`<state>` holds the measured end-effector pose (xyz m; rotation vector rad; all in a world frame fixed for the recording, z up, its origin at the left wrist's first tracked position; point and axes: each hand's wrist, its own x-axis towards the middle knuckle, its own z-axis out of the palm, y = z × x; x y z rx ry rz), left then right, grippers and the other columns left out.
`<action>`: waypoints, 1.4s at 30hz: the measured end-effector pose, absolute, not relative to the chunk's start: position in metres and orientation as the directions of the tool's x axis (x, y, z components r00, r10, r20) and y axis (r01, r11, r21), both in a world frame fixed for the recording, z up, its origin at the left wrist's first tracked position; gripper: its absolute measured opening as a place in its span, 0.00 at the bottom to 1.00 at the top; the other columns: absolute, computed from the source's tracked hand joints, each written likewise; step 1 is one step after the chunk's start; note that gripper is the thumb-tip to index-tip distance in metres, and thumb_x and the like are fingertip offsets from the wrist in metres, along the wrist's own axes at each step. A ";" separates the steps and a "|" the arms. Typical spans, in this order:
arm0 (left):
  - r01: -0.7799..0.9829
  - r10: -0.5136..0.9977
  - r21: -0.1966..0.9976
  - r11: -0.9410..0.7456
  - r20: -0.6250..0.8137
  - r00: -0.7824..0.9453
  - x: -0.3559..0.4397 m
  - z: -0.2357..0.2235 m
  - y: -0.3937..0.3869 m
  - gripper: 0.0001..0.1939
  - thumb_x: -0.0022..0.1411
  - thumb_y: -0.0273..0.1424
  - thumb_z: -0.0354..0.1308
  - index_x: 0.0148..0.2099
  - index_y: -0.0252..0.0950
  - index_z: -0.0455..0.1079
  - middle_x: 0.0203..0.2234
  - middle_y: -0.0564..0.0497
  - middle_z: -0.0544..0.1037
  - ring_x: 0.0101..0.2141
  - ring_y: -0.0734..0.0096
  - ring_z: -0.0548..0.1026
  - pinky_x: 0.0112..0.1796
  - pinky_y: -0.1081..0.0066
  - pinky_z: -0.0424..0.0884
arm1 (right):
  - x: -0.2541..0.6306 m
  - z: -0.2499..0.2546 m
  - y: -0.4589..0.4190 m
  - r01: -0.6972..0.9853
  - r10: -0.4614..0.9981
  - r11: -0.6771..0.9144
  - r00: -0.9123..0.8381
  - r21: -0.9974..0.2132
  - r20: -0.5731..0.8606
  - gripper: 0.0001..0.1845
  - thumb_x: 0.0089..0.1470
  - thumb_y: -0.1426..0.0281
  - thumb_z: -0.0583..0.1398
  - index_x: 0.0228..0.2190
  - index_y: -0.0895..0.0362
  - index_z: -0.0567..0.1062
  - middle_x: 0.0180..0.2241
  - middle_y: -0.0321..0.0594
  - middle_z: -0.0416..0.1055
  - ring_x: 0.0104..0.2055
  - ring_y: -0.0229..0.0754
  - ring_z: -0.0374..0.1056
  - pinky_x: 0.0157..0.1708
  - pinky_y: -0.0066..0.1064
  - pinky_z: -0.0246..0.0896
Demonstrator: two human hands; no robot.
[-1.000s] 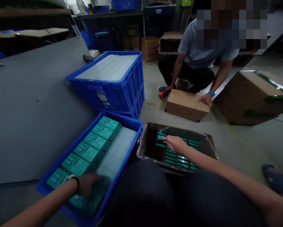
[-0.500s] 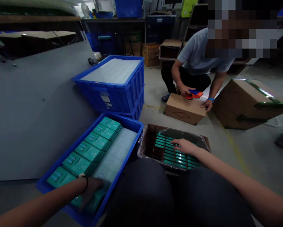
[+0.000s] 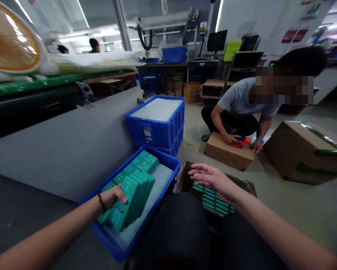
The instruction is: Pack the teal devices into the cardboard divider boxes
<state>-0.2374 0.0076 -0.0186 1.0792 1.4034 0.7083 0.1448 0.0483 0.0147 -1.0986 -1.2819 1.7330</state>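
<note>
My left hand grips a stack of several teal boxes, tilted up out of the blue crate in front of me. More teal boxes lie flat in a row along the crate's left side. My right hand hovers open, fingers spread, above the plastic-lined cardboard box, which holds rows of teal boxes standing on edge. It touches nothing.
Two stacked blue crates stand beyond mine, beside a long grey panel. A crouching person runs a tape dispenser over a small carton. A large taped carton sits at right. My dark-trousered knees fill the foreground.
My left hand has closed on a stack of teal boxes and lifted it up on edge. My right hand has risen out of the cardboard box. The view has tilted upward.
</note>
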 end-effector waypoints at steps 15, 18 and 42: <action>-0.134 0.957 0.961 -0.244 0.260 0.126 -0.043 0.009 -0.025 0.47 0.36 0.26 0.72 0.59 0.42 0.60 0.53 0.44 0.72 0.52 0.52 0.70 0.54 0.59 0.65 | 0.089 0.019 -0.016 -0.297 0.967 0.161 -0.141 -0.941 0.210 0.62 0.26 0.66 0.77 0.57 0.49 0.48 0.51 0.48 0.68 0.50 0.54 0.69 0.51 0.46 0.67; -0.072 0.939 0.985 -0.159 0.174 0.296 -0.043 0.010 -0.030 0.51 0.40 0.25 0.71 0.64 0.43 0.52 0.55 0.43 0.70 0.53 0.55 0.70 0.55 0.60 0.64 | 0.094 0.018 -0.021 -0.287 0.964 0.216 -0.090 -0.933 0.251 0.54 0.25 0.68 0.77 0.52 0.50 0.56 0.47 0.44 0.71 0.47 0.52 0.70 0.48 0.42 0.69; -0.798 0.837 0.255 0.547 -0.156 0.524 0.022 0.010 -0.016 0.21 0.62 0.43 0.53 0.46 0.31 0.73 0.39 0.44 0.80 0.43 0.62 0.77 0.51 0.63 0.68 | 0.147 0.034 -0.034 -0.129 0.867 0.497 0.109 -0.858 0.485 0.57 0.23 0.61 0.77 0.55 0.46 0.61 0.49 0.43 0.69 0.50 0.61 0.67 0.52 0.56 0.63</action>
